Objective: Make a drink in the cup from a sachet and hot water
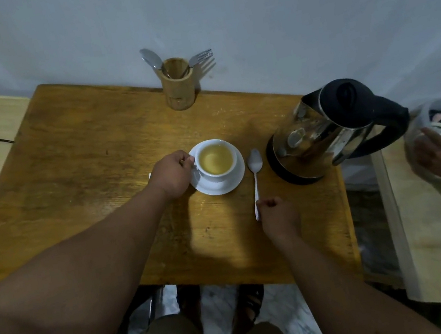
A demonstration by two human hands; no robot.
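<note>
Wooden table (82, 166), full cup (215, 159) (no readable labels), left hand (171, 175) at handle.

One head-worn wide-angle view looks steeply down and forward, close over the wooden table (82, 166); wall fills the frame's top.

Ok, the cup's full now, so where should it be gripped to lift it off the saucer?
Take the cup by its handle on its left side, where the left hand already grips. The drink sits near the rim, so probably lift straight up and level. The spoon and kettle crowd its right side.
</note>
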